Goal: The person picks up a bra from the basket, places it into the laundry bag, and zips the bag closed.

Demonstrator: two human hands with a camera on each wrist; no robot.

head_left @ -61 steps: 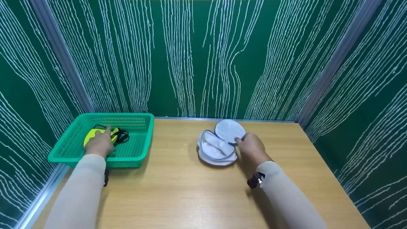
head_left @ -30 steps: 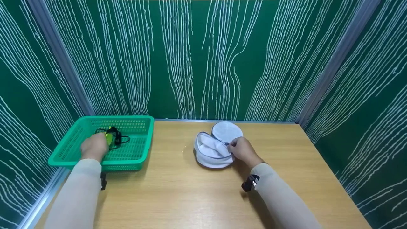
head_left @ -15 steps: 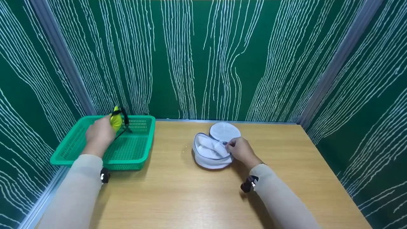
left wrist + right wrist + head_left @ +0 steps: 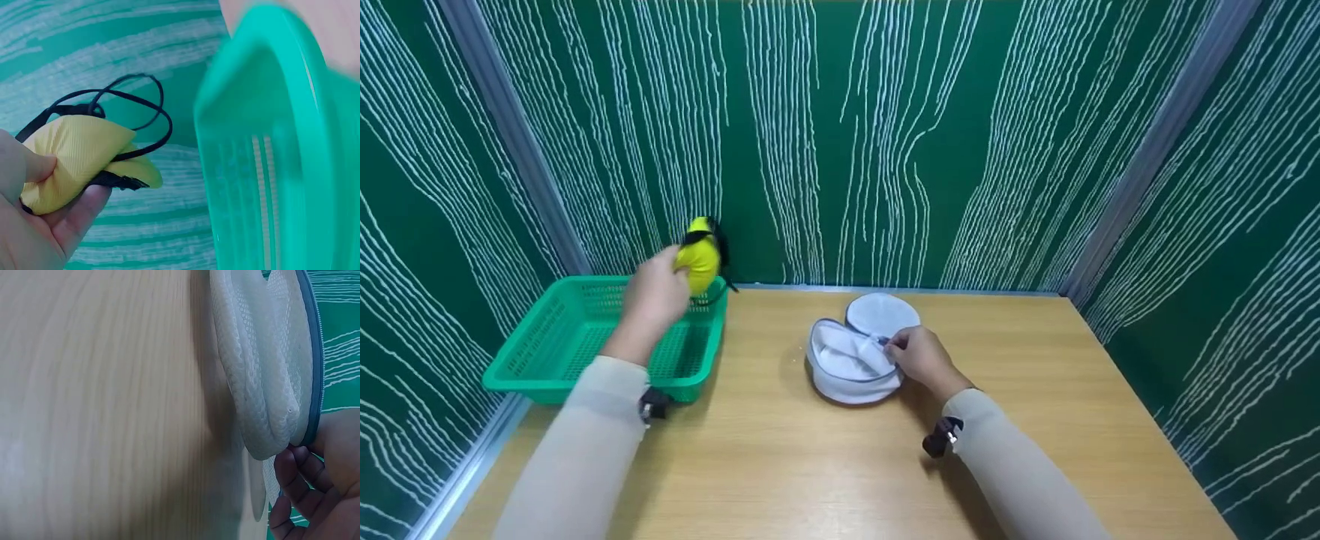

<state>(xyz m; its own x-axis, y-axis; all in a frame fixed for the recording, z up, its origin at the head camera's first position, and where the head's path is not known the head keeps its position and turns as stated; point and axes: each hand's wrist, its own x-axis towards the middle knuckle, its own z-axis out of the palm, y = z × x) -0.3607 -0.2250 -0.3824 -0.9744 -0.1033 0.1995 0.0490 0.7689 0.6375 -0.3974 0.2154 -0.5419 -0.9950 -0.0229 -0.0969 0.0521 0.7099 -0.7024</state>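
Observation:
My left hand (image 4: 656, 289) grips a folded yellow ribbed garment with black straps (image 4: 701, 266), bra-like in shape, above the back right part of the green basket (image 4: 718, 315). In the left wrist view the thumb presses on the garment (image 4: 79, 152) and fingers support it from below; thin black straps loop off it. A round white mesh laundry bag (image 4: 855, 390) sits unzipped on the table, its round lid (image 4: 883, 311) folded back. With thumb and fingertips, my right hand (image 4: 926, 360) pinches the bag's zipped rim near the lid's hinge. The right wrist view shows the mesh side (image 4: 253, 382) close up.
The basket stands at the table's left back, its rim (image 4: 298, 84) right of the garment in the left wrist view. Green panels (image 4: 840, 150) with white lines enclose the wooden table (image 4: 780, 465) at the back and sides.
My left hand has lifted the yellow garment out of the basket and moved it right. My right hand has shifted from the lid to the rim, and the bag has slid slightly left and nearer.

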